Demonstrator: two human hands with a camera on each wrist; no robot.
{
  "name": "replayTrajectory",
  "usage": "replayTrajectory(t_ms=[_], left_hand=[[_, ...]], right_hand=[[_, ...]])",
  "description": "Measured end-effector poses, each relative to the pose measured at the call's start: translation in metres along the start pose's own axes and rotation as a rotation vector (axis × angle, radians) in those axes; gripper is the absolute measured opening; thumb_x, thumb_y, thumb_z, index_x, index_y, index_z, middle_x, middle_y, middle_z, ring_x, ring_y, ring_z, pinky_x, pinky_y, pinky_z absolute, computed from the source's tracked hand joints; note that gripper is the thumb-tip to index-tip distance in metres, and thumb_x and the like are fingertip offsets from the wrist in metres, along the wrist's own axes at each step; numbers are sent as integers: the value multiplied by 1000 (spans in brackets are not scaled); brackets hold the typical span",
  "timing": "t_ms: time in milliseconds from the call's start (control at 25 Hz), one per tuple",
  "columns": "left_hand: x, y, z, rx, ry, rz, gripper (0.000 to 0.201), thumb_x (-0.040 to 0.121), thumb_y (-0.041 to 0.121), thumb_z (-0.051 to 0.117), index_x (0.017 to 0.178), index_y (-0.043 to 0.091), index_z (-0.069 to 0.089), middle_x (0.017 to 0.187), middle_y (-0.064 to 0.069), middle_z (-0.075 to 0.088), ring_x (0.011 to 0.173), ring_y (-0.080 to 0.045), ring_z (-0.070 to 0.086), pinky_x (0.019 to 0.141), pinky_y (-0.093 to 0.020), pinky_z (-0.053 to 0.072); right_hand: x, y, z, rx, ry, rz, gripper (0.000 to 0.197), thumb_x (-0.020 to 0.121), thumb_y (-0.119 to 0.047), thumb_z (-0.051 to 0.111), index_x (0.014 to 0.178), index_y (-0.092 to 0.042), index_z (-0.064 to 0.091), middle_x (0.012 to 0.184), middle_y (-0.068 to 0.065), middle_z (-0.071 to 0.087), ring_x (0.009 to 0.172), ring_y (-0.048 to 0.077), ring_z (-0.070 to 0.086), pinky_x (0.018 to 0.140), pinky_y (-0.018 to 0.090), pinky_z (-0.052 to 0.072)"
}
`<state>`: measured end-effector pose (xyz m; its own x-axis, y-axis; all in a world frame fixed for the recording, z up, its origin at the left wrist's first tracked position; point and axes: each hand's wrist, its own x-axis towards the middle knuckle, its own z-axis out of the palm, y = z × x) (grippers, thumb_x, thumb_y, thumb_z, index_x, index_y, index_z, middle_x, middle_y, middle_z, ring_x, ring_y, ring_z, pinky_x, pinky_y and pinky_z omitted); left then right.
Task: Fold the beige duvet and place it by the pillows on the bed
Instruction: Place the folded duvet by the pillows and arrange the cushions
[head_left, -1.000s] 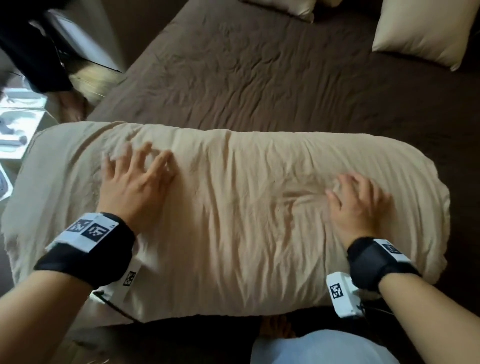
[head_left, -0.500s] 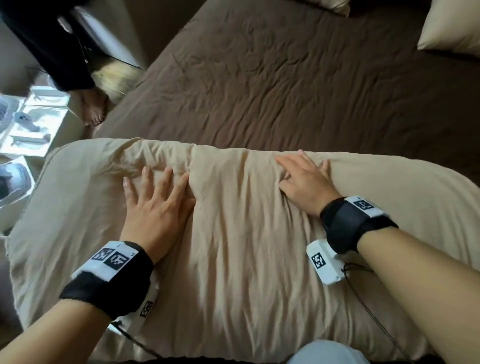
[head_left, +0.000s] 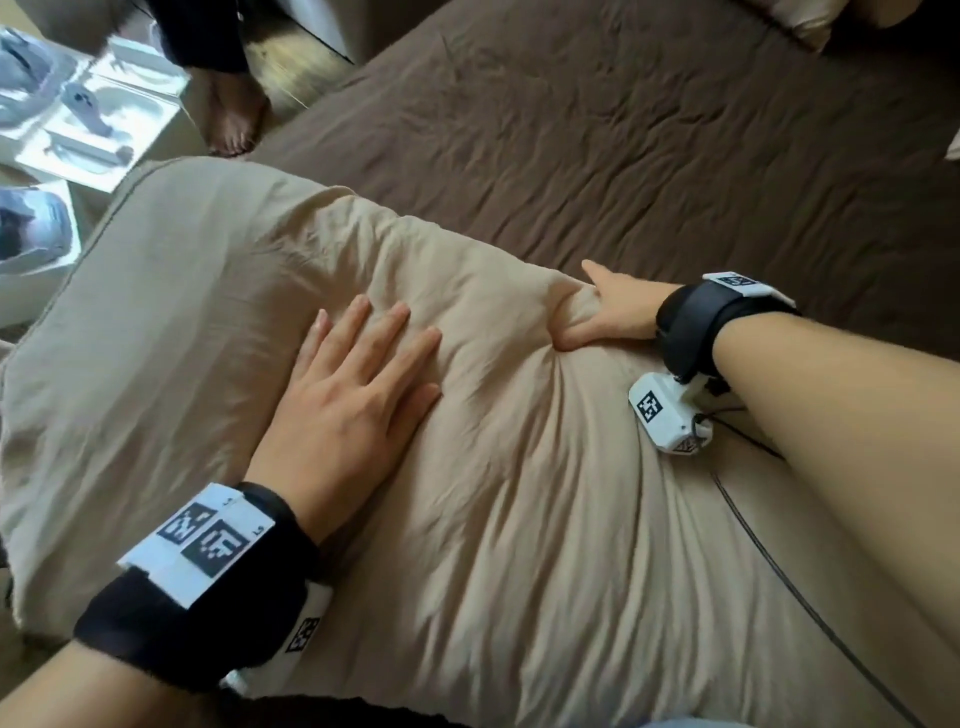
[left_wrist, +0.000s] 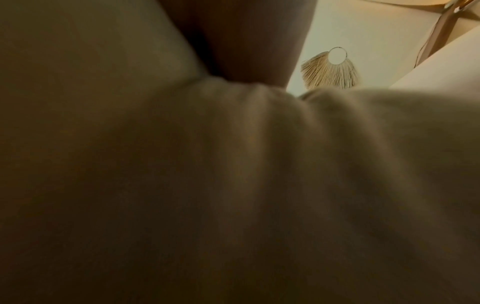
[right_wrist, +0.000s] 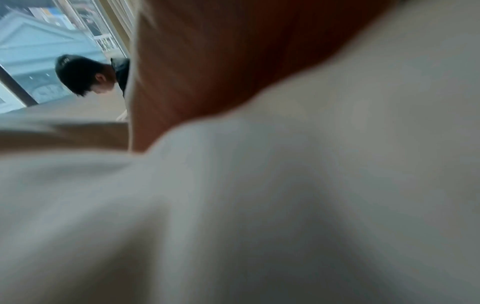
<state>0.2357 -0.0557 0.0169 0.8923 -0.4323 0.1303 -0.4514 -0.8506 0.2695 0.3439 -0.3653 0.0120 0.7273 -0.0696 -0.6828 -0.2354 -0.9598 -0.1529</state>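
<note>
The beige duvet (head_left: 519, 519) lies folded in a thick bundle across the near end of the bed, on the brown sheet (head_left: 623, 156). My left hand (head_left: 363, 364) rests flat on top of it with fingers spread. My right hand (head_left: 602, 312) is at the duvet's far edge, fingers curled into the fabric and thumb stretched along the fold. Two beige pillows (head_left: 810, 21) peek in at the top right corner. Both wrist views are blurred, filled with duvet cloth (left_wrist: 233, 185) (right_wrist: 259, 205) pressed close under each palm.
Another person's bare foot (head_left: 234, 119) stands on the floor by the bed's left side; the person (right_wrist: 83, 76) also shows in the right wrist view. White open boxes (head_left: 88, 114) lie on the floor at the left. Brown sheet stretches beyond the duvet toward the pillows.
My right hand slid from the duvet's top to its far edge and curled into the cloth. The left hand stayed flat. The view swung left and closer.
</note>
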Motion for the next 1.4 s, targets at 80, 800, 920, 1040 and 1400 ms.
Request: replayTrajectory(t_ms=[80, 800, 920, 1040, 1400], left_hand=[[-6, 1, -1, -6, 26, -5, 51, 101, 46, 38, 141, 20, 56, 150, -11, 49, 145, -36, 36, 120, -56, 23], [-6, 0, 25, -64, -26, 17, 52, 104, 47, 30, 144, 21, 51, 155, -10, 43, 148, -35, 29, 122, -52, 17], [-33, 8, 9, -85, 73, 41, 49, 103, 41, 39, 143, 17, 54, 153, -12, 46, 146, -36, 33, 120, -55, 22], [-66, 19, 1, -110, 149, 45, 43, 104, 33, 45, 142, 15, 55, 152, -14, 45, 146, -37, 34, 120, -54, 25], [-190, 59, 4, -304, 200, 216, 17, 93, 31, 69, 91, 17, 79, 95, -5, 72, 89, -27, 66, 76, -42, 54]], right_hand=[[-4, 1, -8, -33, -16, -13, 129, 61, -70, 76, 156, -18, 5, 158, 9, 28, 146, 30, 24, 116, 42, 27], [19, 7, 16, -72, -112, 43, 102, 20, -90, 67, 97, -24, 66, 100, -2, 67, 90, 19, 64, 87, 33, 49], [-8, -1, 21, -34, -34, 56, 90, 34, -81, 75, 97, -18, 66, 97, 0, 67, 85, 19, 63, 81, 32, 50], [-31, -13, 27, -73, 64, 82, 89, 45, -79, 74, 103, -13, 67, 102, 7, 67, 85, 25, 61, 76, 32, 48], [-83, -39, 46, -186, 273, 171, 92, 52, -84, 61, 115, -18, 60, 116, 10, 64, 106, 38, 60, 87, 43, 44]])
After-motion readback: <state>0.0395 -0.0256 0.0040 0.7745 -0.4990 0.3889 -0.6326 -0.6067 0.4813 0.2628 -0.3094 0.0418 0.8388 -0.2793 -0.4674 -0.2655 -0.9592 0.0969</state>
